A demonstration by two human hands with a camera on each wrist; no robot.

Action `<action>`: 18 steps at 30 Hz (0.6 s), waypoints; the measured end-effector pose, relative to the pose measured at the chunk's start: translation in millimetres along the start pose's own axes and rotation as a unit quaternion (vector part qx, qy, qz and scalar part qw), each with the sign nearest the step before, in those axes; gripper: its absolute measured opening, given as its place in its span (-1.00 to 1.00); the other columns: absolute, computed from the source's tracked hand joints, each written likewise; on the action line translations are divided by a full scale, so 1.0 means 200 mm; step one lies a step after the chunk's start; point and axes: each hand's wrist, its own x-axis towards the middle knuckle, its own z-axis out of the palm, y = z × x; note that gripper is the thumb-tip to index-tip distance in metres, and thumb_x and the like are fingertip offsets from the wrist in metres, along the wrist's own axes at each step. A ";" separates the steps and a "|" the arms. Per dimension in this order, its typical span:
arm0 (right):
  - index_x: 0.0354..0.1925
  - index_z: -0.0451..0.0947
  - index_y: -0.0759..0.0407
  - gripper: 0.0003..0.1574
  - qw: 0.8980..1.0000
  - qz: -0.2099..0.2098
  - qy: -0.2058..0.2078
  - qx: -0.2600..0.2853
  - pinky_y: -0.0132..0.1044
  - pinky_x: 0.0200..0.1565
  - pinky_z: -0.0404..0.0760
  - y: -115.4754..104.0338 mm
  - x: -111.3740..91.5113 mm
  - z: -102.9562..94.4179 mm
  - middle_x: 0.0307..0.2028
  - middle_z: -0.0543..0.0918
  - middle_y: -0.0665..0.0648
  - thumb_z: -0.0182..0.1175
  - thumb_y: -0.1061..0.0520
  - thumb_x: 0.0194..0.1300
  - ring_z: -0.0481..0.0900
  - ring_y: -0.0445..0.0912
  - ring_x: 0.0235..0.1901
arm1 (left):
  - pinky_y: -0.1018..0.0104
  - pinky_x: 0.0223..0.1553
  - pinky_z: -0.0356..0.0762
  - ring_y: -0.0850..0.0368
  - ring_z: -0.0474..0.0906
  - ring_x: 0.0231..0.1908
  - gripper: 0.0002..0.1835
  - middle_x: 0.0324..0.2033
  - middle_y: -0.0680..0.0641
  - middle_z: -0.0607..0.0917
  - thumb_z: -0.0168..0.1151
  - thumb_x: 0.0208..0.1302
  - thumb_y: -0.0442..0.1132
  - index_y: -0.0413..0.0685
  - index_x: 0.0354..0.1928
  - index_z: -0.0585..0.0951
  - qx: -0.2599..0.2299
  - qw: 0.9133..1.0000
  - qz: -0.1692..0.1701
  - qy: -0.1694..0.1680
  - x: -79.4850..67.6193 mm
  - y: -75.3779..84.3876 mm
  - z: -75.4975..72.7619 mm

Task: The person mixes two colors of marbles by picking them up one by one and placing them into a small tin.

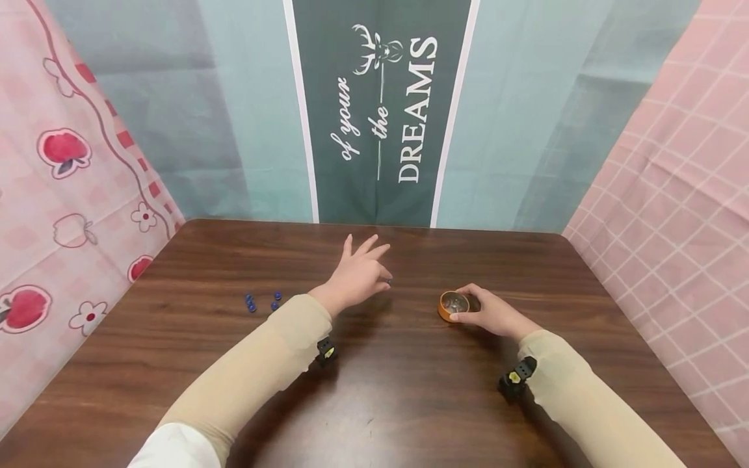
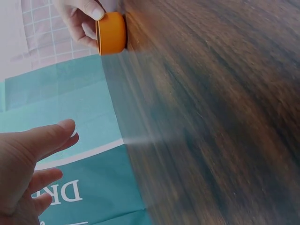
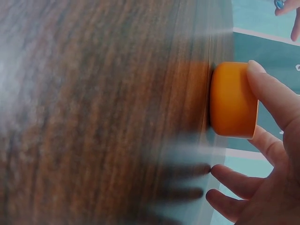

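Right hand (image 1: 495, 312) grips a smooth orange cup (image 3: 232, 100), perhaps metal.

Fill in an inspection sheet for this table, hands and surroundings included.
Surface: brown wooden table, glossy, with light reflecting off it.
Job's things: orange cup upright on the table, contents unclear; small blue beads lying to the left in two loose groups.
Clutter: nothing seen.
Left hand: raised above the table, pinching one blue bead.
Right hand: holding the cup at its rim between thumb and finger.
Cables: nothing seen.
Surroundings: blue-green cloth with lettering behind; pink apple-print cloth left; pink checked cloth right.
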 end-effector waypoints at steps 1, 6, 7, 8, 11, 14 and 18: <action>0.14 0.35 0.22 -0.21 1.000 -0.003 -0.002 -0.001 0.09 0.00 0.40 0.00 0.00 0.00 -0.01 0.50 0.25 0.31 -0.20 0.10 0.45 0.11 -0.03 | -0.30 0.24 -0.39 -0.01 -0.12 0.40 -0.82 0.31 0.00 0.32 0.34 0.11 0.00 0.26 -0.23 0.75 0.000 1.000 -0.001 -0.001 0.00 0.00 0.00; 0.14 0.36 0.21 -0.21 1.000 0.000 -0.003 0.004 0.11 0.01 0.39 0.00 0.00 0.01 -0.01 0.50 0.25 0.32 -0.20 0.09 0.45 0.11 -0.03 | -0.30 0.24 -0.39 -0.01 -0.12 0.40 -0.83 0.31 0.01 0.32 0.34 0.12 0.00 0.27 -0.23 0.74 0.006 1.000 0.000 -0.006 0.02 0.02 0.01; 0.14 0.35 0.21 -0.21 1.000 0.000 -0.003 0.003 0.11 0.01 0.39 0.00 0.00 0.00 -0.01 0.50 0.26 0.32 -0.20 0.09 0.45 0.12 -0.03 | -0.30 0.24 -0.39 -0.02 -0.12 0.40 -0.83 0.31 0.01 0.32 0.34 0.12 0.00 0.27 -0.23 0.74 0.005 1.000 0.002 -0.005 0.03 0.02 0.01; 0.14 0.36 0.20 -0.21 1.000 0.002 -0.002 0.002 0.11 0.02 0.38 0.00 0.00 0.00 0.00 0.50 0.25 0.32 -0.20 0.09 0.45 0.11 -0.02 | -0.30 0.24 -0.39 -0.02 -0.12 0.40 -0.82 0.31 0.01 0.32 0.34 0.12 0.00 0.27 -0.22 0.74 0.007 1.000 0.005 -0.005 0.03 0.03 0.01; 0.14 0.35 0.21 -0.21 1.000 0.003 -0.001 0.000 0.12 0.03 0.38 0.00 0.00 0.00 0.02 0.49 0.27 0.32 -0.20 0.09 0.44 0.13 0.00 | -0.31 0.24 -0.39 -0.03 -0.13 0.40 -0.82 0.31 0.00 0.31 0.34 0.12 -0.01 0.25 -0.22 0.74 0.003 1.000 0.011 -0.006 0.05 0.05 0.01; 0.14 0.36 0.22 -0.19 1.000 0.001 0.000 -0.003 0.14 0.04 0.37 0.00 0.00 0.00 0.02 0.48 0.28 0.31 -0.21 0.09 0.43 0.14 0.01 | -0.30 0.24 -0.39 -0.02 -0.13 0.41 -0.81 0.32 -0.01 0.31 0.34 0.12 -0.01 0.24 -0.21 0.74 0.001 1.000 0.012 -0.008 0.06 0.08 0.00; 0.14 0.36 0.21 -0.19 1.000 0.003 -0.002 0.000 0.14 0.04 0.37 0.00 -0.01 0.00 0.03 0.48 0.28 0.31 -0.22 0.09 0.43 0.15 0.02 | -0.29 0.24 -0.39 -0.02 -0.13 0.41 -0.80 0.32 0.00 0.30 0.32 0.13 0.01 0.25 -0.19 0.74 0.006 1.000 0.016 -0.017 0.08 0.12 0.01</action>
